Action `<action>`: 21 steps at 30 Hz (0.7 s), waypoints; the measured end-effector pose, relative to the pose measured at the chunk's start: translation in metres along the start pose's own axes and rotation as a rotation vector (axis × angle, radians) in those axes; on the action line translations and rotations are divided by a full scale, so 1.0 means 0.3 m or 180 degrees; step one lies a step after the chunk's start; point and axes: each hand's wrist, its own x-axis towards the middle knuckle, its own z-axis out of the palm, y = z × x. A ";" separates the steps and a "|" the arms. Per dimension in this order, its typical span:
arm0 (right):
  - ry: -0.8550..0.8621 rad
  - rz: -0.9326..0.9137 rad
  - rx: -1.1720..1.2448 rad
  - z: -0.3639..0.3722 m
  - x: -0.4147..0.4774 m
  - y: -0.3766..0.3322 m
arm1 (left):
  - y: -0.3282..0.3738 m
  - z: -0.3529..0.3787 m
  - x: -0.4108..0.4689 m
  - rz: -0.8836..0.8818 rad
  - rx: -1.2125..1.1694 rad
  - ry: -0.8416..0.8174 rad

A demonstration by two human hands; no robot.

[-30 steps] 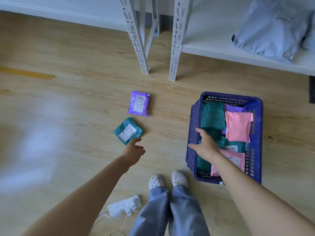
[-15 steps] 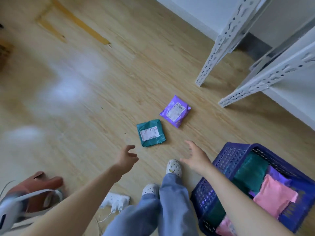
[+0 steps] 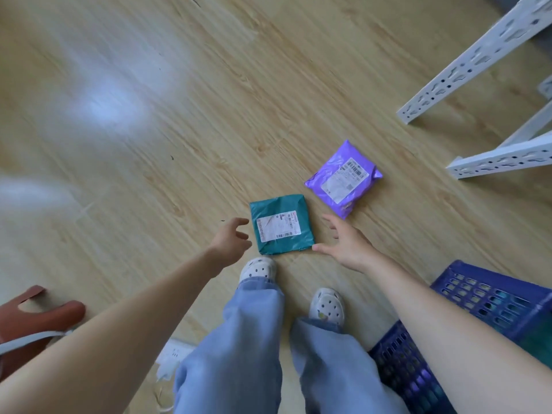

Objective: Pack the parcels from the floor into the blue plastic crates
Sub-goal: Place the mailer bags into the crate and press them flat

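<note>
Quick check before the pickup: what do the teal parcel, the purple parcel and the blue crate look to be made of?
Teal parcel: seemingly thin plastic mailer film, creased, with a paper label. Purple parcel: glossier plastic film, wrinkled and catching highlights, also labelled. Blue crate: rigid moulded plastic, judging by its lattice wall.

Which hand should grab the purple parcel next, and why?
The right hand, probably. The purple parcel lies on the floor just beyond its open fingers, and the blue crate is on that side too. The left hand sits past the teal parcel, farther away.
</note>
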 end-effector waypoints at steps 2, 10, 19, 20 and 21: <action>-0.0083 0.0016 -0.0065 0.028 0.118 0.051 | -0.017 0.012 0.126 0.0041 0.0082 -0.0008; -0.0395 -0.0145 -0.0323 0.102 0.534 0.252 | -0.174 0.088 0.554 0.0349 0.0730 0.0023; -0.0321 -0.0231 -0.0116 0.181 0.726 0.350 | -0.328 0.134 0.751 0.0396 0.0311 -0.0104; -0.0294 -0.0216 -0.0079 0.189 0.736 0.356 | -0.332 0.139 0.760 0.0454 0.0277 -0.0075; -0.0274 -0.0219 -0.0045 0.196 0.742 0.360 | -0.332 0.144 0.767 0.0508 0.0258 -0.0051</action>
